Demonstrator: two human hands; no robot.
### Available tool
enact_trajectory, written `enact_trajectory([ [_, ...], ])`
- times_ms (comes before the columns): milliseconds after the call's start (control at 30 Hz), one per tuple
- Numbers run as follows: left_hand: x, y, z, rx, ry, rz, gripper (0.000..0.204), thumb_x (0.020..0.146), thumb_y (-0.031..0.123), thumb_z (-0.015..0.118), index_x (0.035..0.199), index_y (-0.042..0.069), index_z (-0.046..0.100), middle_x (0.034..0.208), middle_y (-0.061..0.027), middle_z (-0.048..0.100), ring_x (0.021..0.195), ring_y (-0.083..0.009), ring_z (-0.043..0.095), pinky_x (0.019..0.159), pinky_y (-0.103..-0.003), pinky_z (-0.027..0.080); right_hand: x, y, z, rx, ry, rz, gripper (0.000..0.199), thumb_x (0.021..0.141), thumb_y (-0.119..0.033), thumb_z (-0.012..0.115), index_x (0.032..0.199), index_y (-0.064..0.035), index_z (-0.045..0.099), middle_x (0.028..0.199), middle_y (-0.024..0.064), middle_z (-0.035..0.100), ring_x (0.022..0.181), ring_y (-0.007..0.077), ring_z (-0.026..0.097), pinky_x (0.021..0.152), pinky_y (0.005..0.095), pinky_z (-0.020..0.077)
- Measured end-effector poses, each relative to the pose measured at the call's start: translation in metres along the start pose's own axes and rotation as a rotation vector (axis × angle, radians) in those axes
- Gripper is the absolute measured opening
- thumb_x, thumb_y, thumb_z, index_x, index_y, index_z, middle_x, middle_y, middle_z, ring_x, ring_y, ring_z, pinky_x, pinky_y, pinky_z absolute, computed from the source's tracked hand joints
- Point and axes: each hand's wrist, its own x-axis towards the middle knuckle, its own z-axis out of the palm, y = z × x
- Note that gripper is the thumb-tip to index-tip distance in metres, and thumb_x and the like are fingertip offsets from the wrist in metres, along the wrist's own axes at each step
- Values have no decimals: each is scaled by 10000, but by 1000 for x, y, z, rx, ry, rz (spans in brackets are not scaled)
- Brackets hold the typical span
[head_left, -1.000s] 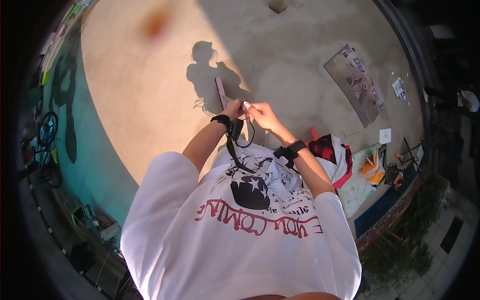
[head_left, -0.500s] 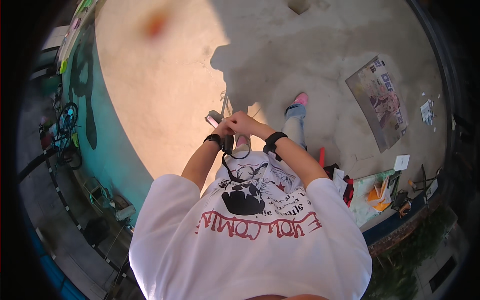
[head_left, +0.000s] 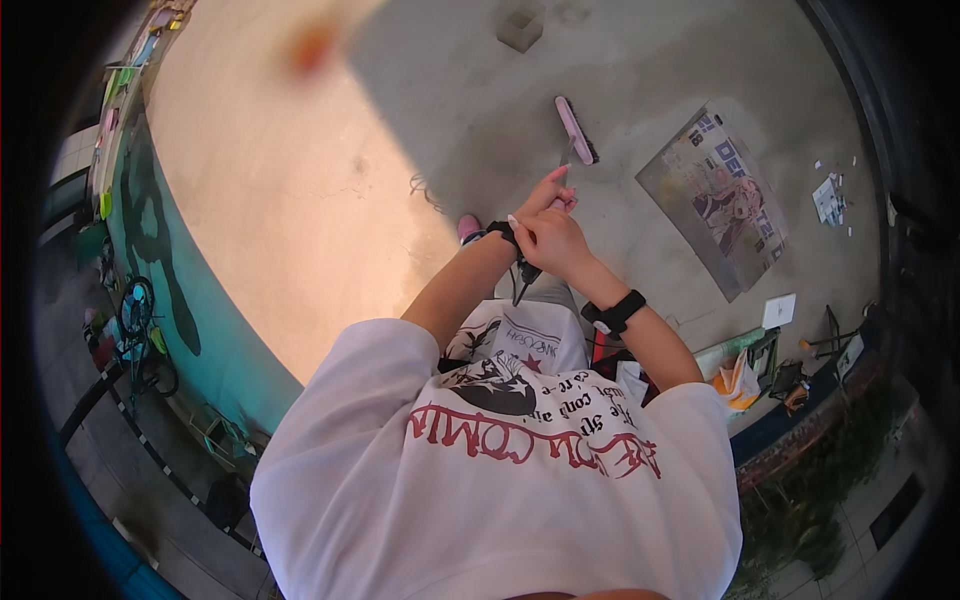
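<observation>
Up front, both hands (head_left: 545, 225) clasped together on a long-handled pink paint roller (head_left: 576, 130).

One long pink paint roller with a dark end (head_left: 576, 128), on the concrete floor. One large printed poster sheet (head_left: 716, 203), right of the roller. One small grey concrete block (head_left: 519, 29), far above the roller. One small white paper card (head_left: 778, 311), below the poster. Several white paper scraps (head_left: 830, 198), right of the poster; the exact number cannot be told. Two black wristbands, left (head_left: 505, 235) and right (head_left: 615, 312). One bicycle (head_left: 138, 320), far left of the roller.
</observation>
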Motion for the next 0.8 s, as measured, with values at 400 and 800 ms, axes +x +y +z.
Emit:
enact_trajectory([
  [400,57,106,-14,150,-195,41,569,637,-79,416,1174,82,320,814,-96,478,656,-126,477,555,-260,411,90,18,19,-44,128,-3,212,684,-150,505,518,-18,499,534,123,498,555,258,495,531,364,373],
  [800,126,124,-55,512,-277,-246,475,760,106,440,1200,67,267,742,-79,518,668,-129,504,599,-250,417,131,80,-3,333,143,403,334,780,-237,458,571,18,514,424,116,432,370,170,392,386,305,305],
])
